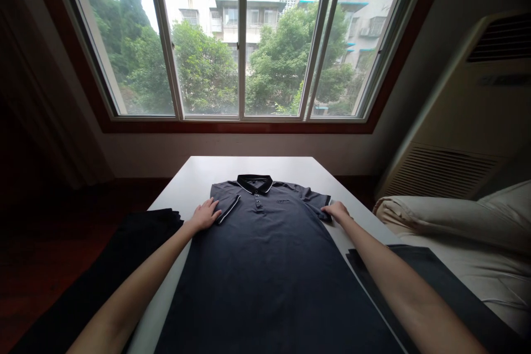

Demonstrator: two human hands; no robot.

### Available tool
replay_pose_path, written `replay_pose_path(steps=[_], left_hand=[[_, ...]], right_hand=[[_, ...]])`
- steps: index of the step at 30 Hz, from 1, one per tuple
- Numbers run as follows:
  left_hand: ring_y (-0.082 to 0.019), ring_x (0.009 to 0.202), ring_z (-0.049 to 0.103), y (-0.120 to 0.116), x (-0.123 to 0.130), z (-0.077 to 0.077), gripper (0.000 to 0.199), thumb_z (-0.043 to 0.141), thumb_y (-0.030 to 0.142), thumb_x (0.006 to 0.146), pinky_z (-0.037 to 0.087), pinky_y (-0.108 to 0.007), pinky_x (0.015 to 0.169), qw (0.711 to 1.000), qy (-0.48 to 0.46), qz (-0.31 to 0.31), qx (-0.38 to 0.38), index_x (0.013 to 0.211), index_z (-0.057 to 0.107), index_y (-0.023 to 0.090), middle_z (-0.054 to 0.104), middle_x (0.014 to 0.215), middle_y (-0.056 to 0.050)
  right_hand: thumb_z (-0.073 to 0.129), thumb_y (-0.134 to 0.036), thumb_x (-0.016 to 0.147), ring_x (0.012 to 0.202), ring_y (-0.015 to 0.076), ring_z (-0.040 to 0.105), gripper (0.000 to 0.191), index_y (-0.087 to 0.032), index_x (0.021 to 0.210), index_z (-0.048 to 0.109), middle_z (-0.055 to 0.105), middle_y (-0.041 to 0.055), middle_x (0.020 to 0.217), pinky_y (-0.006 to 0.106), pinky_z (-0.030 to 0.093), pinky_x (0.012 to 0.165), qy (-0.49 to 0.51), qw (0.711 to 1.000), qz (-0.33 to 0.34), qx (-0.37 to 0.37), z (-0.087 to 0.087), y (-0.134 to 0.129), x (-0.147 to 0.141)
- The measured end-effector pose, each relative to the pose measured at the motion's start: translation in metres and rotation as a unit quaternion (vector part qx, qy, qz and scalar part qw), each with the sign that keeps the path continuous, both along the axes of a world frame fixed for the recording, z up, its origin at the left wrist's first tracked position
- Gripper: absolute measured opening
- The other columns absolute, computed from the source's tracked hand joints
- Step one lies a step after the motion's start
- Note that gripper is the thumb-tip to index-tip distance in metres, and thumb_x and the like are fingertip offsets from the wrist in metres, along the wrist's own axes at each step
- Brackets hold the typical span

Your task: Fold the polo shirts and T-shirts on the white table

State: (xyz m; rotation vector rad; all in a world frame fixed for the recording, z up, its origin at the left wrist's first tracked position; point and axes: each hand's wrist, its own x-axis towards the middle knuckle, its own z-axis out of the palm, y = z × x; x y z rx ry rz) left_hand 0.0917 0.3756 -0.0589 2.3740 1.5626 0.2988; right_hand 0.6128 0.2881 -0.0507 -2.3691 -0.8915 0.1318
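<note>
A dark grey polo shirt (265, 265) lies spread front-up on a white table (182, 180), its black, white-edged collar pointing toward the window. My left hand (204, 214) rests flat with fingers spread on the shirt's left edge, beside the sleeve (228, 208), which is folded inward over the chest. At the other side, the right sleeve (317, 202) reaches outward. Its white-trimmed cuff is pinched between the fingers of my right hand (337, 212). The shirt's lower hem runs out of view at the bottom.
Black cloth (136, 238) hangs at the table's left edge. On the right lies another dark cloth (415, 265), partly behind my forearm, near a pale sofa (448, 215). A standing air conditioner (468, 105) and a wide window (240, 38) are beyond.
</note>
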Motion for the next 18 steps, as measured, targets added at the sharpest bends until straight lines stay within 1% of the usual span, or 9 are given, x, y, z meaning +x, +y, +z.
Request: replay_pose_path(steps=[1, 3, 6, 9, 11, 13, 14, 16, 18], left_hand=[[-0.032, 0.145, 0.026, -0.005, -0.007, -0.008, 0.052, 0.043, 0.043, 0.096, 0.021, -0.054, 0.115, 1.000, 0.017, 0.005, 0.022, 0.143, 0.044, 0.020, 0.031, 0.156, -0.016], [-0.030, 0.144, 0.030, -0.011, -0.020, -0.020, 0.049, 0.035, 0.041, 0.100, 0.022, -0.053, 0.115, 0.997, 0.037, 0.030, 0.064, 0.144, 0.043, 0.022, 0.035, 0.155, -0.015], [-0.028, 0.141, 0.036, -0.015, -0.032, -0.031, 0.045, 0.034, 0.035, 0.100, 0.025, -0.046, 0.115, 0.991, 0.021, 0.076, 0.106, 0.138, 0.050, 0.017, 0.042, 0.150, -0.016], [-0.026, 0.136, 0.042, -0.016, -0.037, -0.036, 0.043, 0.037, 0.033, 0.099, 0.029, -0.040, 0.114, 0.986, -0.015, 0.092, 0.136, 0.131, 0.055, 0.010, 0.050, 0.142, -0.017], [-0.026, 0.132, 0.046, -0.016, -0.037, -0.038, 0.041, 0.039, 0.034, 0.098, 0.033, -0.039, 0.112, 0.983, -0.043, 0.096, 0.148, 0.126, 0.057, 0.010, 0.055, 0.138, -0.017], [-0.025, 0.129, 0.050, -0.016, -0.038, -0.038, 0.038, 0.041, 0.034, 0.097, 0.036, -0.039, 0.110, 0.981, -0.065, 0.098, 0.152, 0.122, 0.059, 0.012, 0.057, 0.135, -0.016], [-0.025, 0.128, 0.051, -0.016, -0.038, -0.038, 0.036, 0.041, 0.034, 0.096, 0.037, -0.039, 0.109, 0.981, -0.075, 0.097, 0.152, 0.120, 0.059, 0.013, 0.058, 0.134, -0.016], [-0.026, 0.127, 0.052, -0.016, -0.039, -0.037, 0.035, 0.042, 0.034, 0.095, 0.038, -0.040, 0.109, 0.980, -0.094, 0.092, 0.150, 0.117, 0.061, 0.014, 0.059, 0.132, -0.015], [-0.027, 0.127, 0.052, -0.017, -0.040, -0.036, 0.036, 0.043, 0.035, 0.094, 0.039, -0.041, 0.108, 0.979, -0.111, 0.084, 0.146, 0.116, 0.061, 0.013, 0.059, 0.132, -0.016]], right_hand=[[0.078, -0.027, 0.056, 0.086, 0.0389, 0.068, 0.026, -0.015, 0.077, 0.068, 0.071, 0.0197, 0.086, 0.054, 0.052, 0.071, 0.006, 1.000, -0.010, -0.013, -0.001, 0.001, 0.000], [0.074, -0.026, 0.062, 0.083, 0.0353, 0.069, 0.023, -0.015, 0.082, 0.069, 0.071, 0.0189, 0.087, 0.045, 0.053, 0.068, 0.009, 0.999, -0.019, -0.025, -0.001, 0.003, -0.003], [0.064, -0.028, 0.075, 0.080, 0.0290, 0.068, 0.024, -0.015, 0.095, 0.067, 0.071, 0.0166, 0.090, 0.034, 0.051, 0.064, -0.017, 1.000, -0.007, -0.007, 0.006, 0.005, -0.012], [0.052, -0.029, 0.086, 0.085, 0.0260, 0.067, 0.029, -0.016, 0.110, 0.061, 0.070, 0.0159, 0.098, 0.032, 0.048, 0.067, -0.070, 0.997, 0.031, 0.020, 0.018, 0.010, -0.035], [0.044, -0.029, 0.092, 0.091, 0.0246, 0.065, 0.031, -0.017, 0.117, 0.057, 0.068, 0.0147, 0.106, 0.030, 0.047, 0.072, -0.110, 0.989, 0.088, 0.037, 0.026, 0.013, -0.056], [0.041, -0.028, 0.095, 0.097, 0.0223, 0.063, 0.031, -0.020, 0.121, 0.054, 0.066, 0.0115, 0.114, 0.029, 0.045, 0.076, -0.146, 0.973, 0.174, 0.041, 0.029, 0.014, -0.078], [0.043, -0.027, 0.095, 0.099, 0.0208, 0.063, 0.030, -0.022, 0.121, 0.055, 0.065, 0.0091, 0.117, 0.027, 0.045, 0.078, -0.161, 0.960, 0.225, 0.037, 0.028, 0.013, -0.090], [0.055, -0.028, 0.090, 0.097, 0.0187, 0.062, 0.026, -0.026, 0.116, 0.060, 0.065, 0.0050, 0.116, 0.025, 0.044, 0.080, -0.185, 0.928, 0.323, 0.014, 0.023, 0.009, -0.109], [0.064, -0.029, 0.085, 0.096, 0.0191, 0.062, 0.024, -0.025, 0.109, 0.064, 0.066, 0.0049, 0.111, 0.025, 0.043, 0.081, -0.205, 0.897, 0.391, -0.015, 0.016, 0.001, -0.121]])
